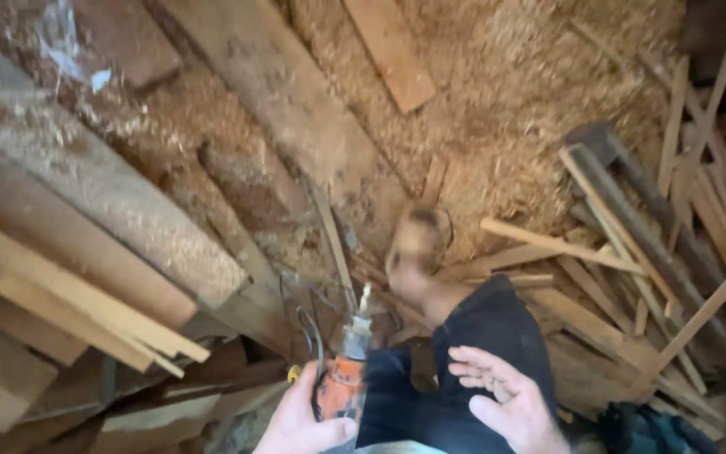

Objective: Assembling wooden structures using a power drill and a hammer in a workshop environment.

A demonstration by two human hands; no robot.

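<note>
- Nearest: left hand (304,420) clenched round the body of an orange power drill (344,382), bit (364,297) pointing up and away toward the wood ahead. A dark cord (311,332) loops off the drill's left side, close to the wrist.
- Right hand (510,403) is empty, palm up, fingers spread loose, hovering just right of the drill over the dark trouser leg (481,353); not touching the tool.
- Risk 1, my read: one-handed grip on the drill w/ the other hand free and close. If the bit grabs or slips, the tool could twist toward the leg or that loose hand.
- Risk 2: the cord loop sits right by the drill; it could snag on plank ends or get caught by the bit.
- Next out: a bare foot (418,248) (blurred) on the scraps, just beyond the bit tip. No shoe among splintery offcuts, plus a bit aimed roughly that way = likely injury spot.
- Left side: stacked planks (86,294) dusted w/ sawdust, ends jutting toward the drill; could shift if bumped.
- Right side: loose pile of thin wood strips (632,277), crisscrossed; unstable footing, easy trip.
- Farthest: sawdust heap (514,101) w/ a short board (392,50) lying on top; slippery underfoot, I'd guess.
</note>
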